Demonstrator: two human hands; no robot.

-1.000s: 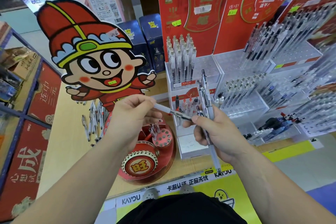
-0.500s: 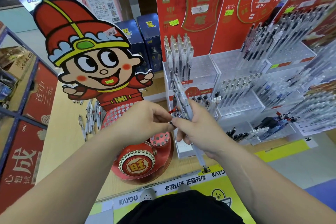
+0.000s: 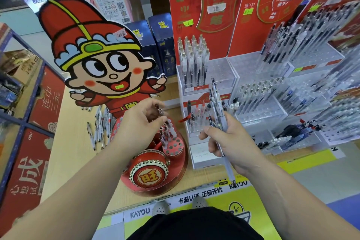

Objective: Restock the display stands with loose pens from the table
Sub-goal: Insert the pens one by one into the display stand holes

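Left hand (image 3: 144, 124) pinches the top of one pen (image 3: 160, 111) over the round red holder (image 3: 173, 150) near the table's (image 3: 66, 142) front edge. My right hand (image 3: 229, 142) grips a bundle of pens (image 3: 217, 107). More loose pens (image 3: 99, 128) lie toward the left edge. As I judge it, the risk (the holes look small) is a tilted pen missing its hole and knocking neighbours, or the bundle slipping.

Bare-armed person — black garment (image 3: 194, 224) at the waist, grey perforated shoes (image 3: 161, 207) below.
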